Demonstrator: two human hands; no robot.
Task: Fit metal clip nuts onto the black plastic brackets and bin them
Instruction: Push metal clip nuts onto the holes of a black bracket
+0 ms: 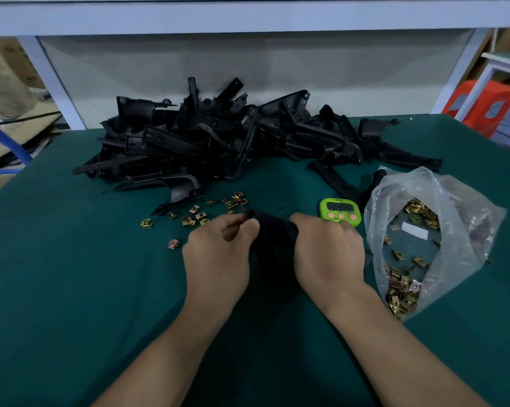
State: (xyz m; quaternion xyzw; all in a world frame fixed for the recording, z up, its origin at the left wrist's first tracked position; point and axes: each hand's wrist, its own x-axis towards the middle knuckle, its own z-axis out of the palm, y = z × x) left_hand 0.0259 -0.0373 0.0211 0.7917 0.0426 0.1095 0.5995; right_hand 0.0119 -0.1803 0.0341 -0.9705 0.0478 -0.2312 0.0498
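Our left hand has thumb and forefinger curled together in a pinch at the far end of the black bracket. The fingers cover the spot, so we cannot tell whether a clip nut sits inside that pinch. Our right hand is curled round the bracket's right side, holding it over the green table, about the middle of the near part.

We judge the step in hand to be seating a nut on the bracket's far end. To do it well, we should hold the bracket firm with the right hand so it does not twist. Then we line the nut's open mouth square with the plastic edge and push it straight on with the thumb until its hole sits over the hole in the bracket. A nut pushed on crooked may bind or spring off.

Just beyond the left hand lie the loose clip nuts, brass-coloured and scattered on the table within easy reach. Farther back is the pile of brackets, heaped and tangled across the far side. Just beyond the right hand stands a green timer, its near edge hidden by our knuckles.

At the right a clear plastic bag lies open. In it are the bagged clip nuts, many of them and thickest at the near end, along with a white slip. No bin for finished brackets is in view.
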